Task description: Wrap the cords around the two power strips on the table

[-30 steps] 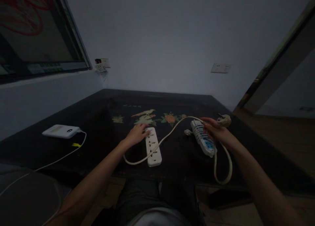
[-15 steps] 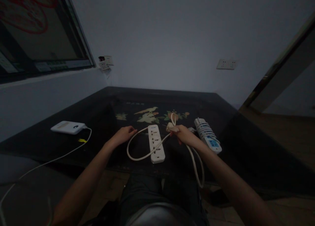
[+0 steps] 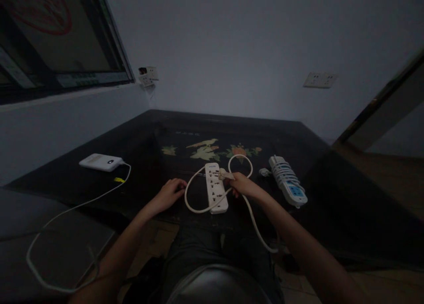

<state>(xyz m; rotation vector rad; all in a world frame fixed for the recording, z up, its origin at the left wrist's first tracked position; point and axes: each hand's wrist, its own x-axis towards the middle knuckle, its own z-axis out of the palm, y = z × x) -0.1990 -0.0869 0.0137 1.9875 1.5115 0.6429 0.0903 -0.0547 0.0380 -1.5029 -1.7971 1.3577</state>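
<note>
A white power strip (image 3: 212, 180) lies on the black table in front of me, its sockets facing up. My right hand (image 3: 244, 185) is closed around a whitish plug (image 3: 226, 175), holding it over the strip's upper right side. I cannot tell whether its pins touch a socket. The thick white cord (image 3: 195, 210) loops left of the strip, crosses its lower part to my right hand, forms another loop behind the hand and hangs toward the table's front edge. Left of the cord, my left hand (image 3: 171, 191) rests on the table, empty, with fingers loosely bent.
To the right lies another power strip (image 3: 294, 193) wrapped in its cord, its plug (image 3: 264, 172) beside it. A white power bank (image 3: 101, 162) with a thin cable (image 3: 99, 202) and a yellow tag (image 3: 119, 180) lies left. Wall sockets (image 3: 320, 80) are behind the table (image 3: 258, 127).
My right hand has brought the plug left, from beside the strip to over it. The cord behind the hand has spread into a wider loop. The camera view has shifted slightly.
</note>
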